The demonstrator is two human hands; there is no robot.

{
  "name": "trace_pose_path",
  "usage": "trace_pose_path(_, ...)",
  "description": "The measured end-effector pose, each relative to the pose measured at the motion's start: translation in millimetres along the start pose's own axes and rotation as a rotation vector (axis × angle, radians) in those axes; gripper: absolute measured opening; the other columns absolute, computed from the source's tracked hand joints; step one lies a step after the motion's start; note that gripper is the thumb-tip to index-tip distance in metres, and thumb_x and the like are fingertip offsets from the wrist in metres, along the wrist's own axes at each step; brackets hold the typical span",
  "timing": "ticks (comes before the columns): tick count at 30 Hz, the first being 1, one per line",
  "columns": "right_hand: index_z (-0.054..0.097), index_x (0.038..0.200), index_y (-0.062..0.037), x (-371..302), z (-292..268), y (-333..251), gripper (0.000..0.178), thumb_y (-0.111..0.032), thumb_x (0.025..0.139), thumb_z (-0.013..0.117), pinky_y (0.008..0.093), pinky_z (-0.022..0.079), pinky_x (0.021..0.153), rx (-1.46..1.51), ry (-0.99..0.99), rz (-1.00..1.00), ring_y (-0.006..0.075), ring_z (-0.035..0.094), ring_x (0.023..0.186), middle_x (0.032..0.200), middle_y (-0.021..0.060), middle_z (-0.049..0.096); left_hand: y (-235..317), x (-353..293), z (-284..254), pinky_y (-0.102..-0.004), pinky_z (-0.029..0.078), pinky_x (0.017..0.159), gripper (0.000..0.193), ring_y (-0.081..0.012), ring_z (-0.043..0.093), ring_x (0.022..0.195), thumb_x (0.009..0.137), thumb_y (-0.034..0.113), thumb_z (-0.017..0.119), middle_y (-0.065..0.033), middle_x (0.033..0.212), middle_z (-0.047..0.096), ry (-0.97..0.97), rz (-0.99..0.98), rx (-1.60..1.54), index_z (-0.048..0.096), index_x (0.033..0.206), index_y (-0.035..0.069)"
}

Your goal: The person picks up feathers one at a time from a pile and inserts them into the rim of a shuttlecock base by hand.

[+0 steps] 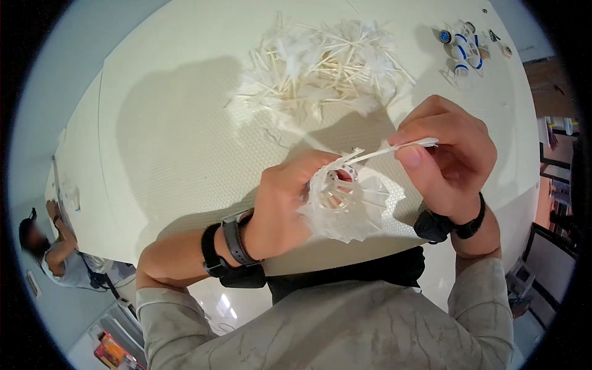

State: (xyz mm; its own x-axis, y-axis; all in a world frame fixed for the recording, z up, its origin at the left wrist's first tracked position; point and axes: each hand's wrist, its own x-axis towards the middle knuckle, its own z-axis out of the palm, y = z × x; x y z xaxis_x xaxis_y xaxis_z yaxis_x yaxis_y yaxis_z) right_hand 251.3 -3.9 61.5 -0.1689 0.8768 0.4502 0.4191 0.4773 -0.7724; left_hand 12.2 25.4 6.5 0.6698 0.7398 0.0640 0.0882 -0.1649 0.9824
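Observation:
My left hand [280, 200] is closed around a cone of white feathers [348, 213] that looks like a shuttlecock, its vanes fanned out below and to the right. A pale dotted ring [350, 174] shows inside the cone by my fingers. Between thumb and fingers, my right hand [453, 151] pinches one white feather [424, 142] by its vane. Its pale quill points left to the upper edge of the cone; whether the tip touches is too small to tell. Farther back lies a loose pile of white feathers [327, 61] with bare quills.
Small white round pieces with blue bands [461, 52] lie at the far right of the white textured table [179, 142]. A black band sits on each of my wrists. At the far left, another person [55, 246] is at the table's edge.

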Motion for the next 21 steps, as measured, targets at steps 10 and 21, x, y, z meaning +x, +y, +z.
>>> trace_pose_path(10,0.069,0.090,0.0006,3.0,1.3,-2.5,0.014,-0.008,0.079,0.070,0.0266,0.043,0.054,-0.038,0.006,-0.111,0.0178,0.058,0.061,0.074,0.0126,0.066,0.6,-0.4,-0.8,-0.0280,0.054,0.072,0.047,-0.0194,0.071,0.081,0.074,0.014,0.084,-0.0100,0.098,0.072,-0.004,0.010,0.073,0.065,0.115,0.003)
trace_pose_path(21,0.069,0.088,0.0001,4.7,1.6,-0.4,0.013,-0.007,0.077,0.069,0.0266,0.044,0.052,-0.066,-0.007,-0.149,0.0185,0.060,0.060,0.074,0.0135,0.066,-2.0,-0.7,1.1,-0.0287,0.054,0.070,0.043,-0.0203,0.071,0.079,0.076,0.015,0.083,-0.0112,0.095,0.071,0.022,0.000,0.052,0.064,0.114,0.003)
